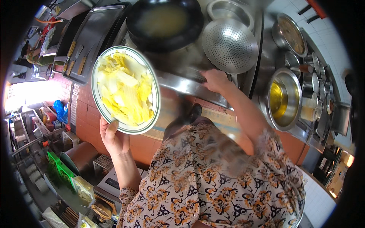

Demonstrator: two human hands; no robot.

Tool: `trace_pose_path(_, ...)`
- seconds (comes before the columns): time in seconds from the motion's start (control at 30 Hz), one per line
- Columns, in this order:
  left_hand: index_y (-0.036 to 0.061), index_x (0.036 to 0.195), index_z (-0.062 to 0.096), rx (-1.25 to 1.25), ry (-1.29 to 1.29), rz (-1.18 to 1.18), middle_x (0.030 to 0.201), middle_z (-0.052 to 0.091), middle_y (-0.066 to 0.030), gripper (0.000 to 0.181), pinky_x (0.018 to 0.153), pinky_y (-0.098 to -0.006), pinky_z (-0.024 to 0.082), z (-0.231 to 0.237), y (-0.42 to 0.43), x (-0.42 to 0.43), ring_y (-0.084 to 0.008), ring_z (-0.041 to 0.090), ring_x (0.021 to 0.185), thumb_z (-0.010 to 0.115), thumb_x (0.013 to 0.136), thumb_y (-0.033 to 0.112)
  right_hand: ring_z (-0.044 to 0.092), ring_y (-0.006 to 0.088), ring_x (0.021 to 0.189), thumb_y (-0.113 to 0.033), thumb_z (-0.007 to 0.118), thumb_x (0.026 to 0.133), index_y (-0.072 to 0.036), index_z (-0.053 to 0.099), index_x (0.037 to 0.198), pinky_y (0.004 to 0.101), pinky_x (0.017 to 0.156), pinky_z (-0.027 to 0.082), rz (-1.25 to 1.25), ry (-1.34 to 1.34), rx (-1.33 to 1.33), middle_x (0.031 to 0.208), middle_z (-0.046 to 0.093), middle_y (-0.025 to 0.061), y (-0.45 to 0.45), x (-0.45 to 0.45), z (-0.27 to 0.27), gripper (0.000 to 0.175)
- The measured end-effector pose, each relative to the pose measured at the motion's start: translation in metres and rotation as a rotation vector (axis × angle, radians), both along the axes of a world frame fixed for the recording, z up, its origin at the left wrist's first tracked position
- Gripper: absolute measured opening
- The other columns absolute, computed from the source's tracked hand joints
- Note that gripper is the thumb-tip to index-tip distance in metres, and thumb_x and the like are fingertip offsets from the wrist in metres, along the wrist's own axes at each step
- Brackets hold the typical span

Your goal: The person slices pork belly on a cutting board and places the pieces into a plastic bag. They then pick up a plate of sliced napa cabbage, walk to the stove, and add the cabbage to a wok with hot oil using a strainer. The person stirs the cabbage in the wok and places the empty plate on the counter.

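My left hand [115, 136] grips the lower rim of an oval white plate [98, 111] with green rim lines, thumb on top. Pieces of pale yellow napa cabbage [125, 88] are heaped on it. Over the stove's metal front edge [182, 85] reaches my right hand [215, 81], its fingertips blurred against the dark stovetop; whether they hold anything is unclear. Beyond lies a black wok [165, 42] with cloudy liquid [165, 21] in it. A perforated metal strainer [231, 45] rests right of the wok, partly over a metal bowl [231, 10].
To the right stand a steel basin of yellow oil [296, 99], a pot of brown contents [291, 37] and several small metal containers [310, 82]. Knives [81, 65] lie on a metal tray [98, 37] at left. A person [37, 54] is at far left.
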State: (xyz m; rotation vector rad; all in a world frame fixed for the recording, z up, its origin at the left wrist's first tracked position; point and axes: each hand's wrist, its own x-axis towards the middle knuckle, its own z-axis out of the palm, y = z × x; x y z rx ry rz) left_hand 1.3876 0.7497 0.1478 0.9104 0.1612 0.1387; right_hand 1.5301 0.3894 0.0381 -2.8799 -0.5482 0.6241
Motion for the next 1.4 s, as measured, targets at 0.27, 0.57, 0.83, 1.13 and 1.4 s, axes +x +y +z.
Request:
trace_pose_path(0.27, -0.0071, 0.123, 0.060, 0.005, 0.044, -0.017, 0.124, 0.066, -0.0179, 0.041, 0.105, -0.0416, 0.049, 0.007, -0.011, 0.006, -0.0266, 0.065, 0.114, 0.052, 0.083, -0.005, 0.072, 0.0176, 0.086, -0.010, 0.065, 0.096, -0.002, 0.068, 0.117, 0.0288, 0.069, 0.059, -0.659, 0.545, 1.281, 0.100, 0.074, 0.0111, -0.029, -0.006, 0.027, 0.023)
trace_pose_path(0.57, -0.0054, 0.123, 0.061, 0.005, 0.048, -0.040, 0.123, 0.067, -0.0165, 0.040, 0.106, -0.0407, 0.049, 0.002, -0.033, 0.011, -0.0260, 0.064, 0.115, 0.056, 0.083, -0.004, 0.071, 0.0167, 0.079, -0.022, 0.059, 0.099, 0.003, 0.070, 0.087, 0.0307, 0.064, 0.055, -0.481, 0.187, 0.605, 0.078, 0.072, 0.0139, -0.011, -0.019, 0.027, 0.031)
trace_pose_path(0.83, 0.0010, 0.106, 0.069, -0.152, 0.125, -0.096, 0.112, 0.072, -0.0139, 0.026, 0.095, -0.0429, 0.058, -0.027, -0.091, 0.037, -0.0254, 0.070, 0.103, 0.064, 0.081, -0.006, 0.068, 0.0242, 0.109, -0.033, 0.043, 0.108, 0.006, 0.053, 0.133, 0.0327, 0.085, 0.059, -0.443, 0.590, 1.558, 0.121, 0.067, 0.0188, 0.027, -0.076, 0.067, 0.048)
trace_pose_path(1.13, -0.0022, 0.116, 0.061, -0.315, 0.243, -0.156, 0.117, 0.067, -0.0155, 0.029, 0.092, -0.0402, 0.057, -0.054, -0.144, 0.080, -0.0271, 0.066, 0.106, 0.055, 0.088, -0.002, 0.064, 0.0278, 0.113, -0.011, 0.039, 0.104, 0.010, 0.042, 0.138, 0.0422, 0.097, 0.057, -0.649, 0.329, 1.807, 0.129, 0.060, 0.0202, 0.036, -0.063, 0.053, 0.040)
trace_pose_path(1.4, -0.0010, 0.132, 0.050, -0.375, 0.325, -0.382, 0.128, 0.061, -0.0162, 0.039, 0.100, -0.0424, 0.052, -0.051, -0.146, 0.143, -0.0277, 0.063, 0.113, 0.057, 0.094, 0.004, 0.069, 0.0194, 0.068, -0.013, 0.047, 0.098, 0.010, 0.065, 0.102, 0.0301, 0.059, 0.057, -1.061, -0.120, 1.234, 0.087, 0.072, 0.0160, 0.038, 0.008, 0.083, 0.030)
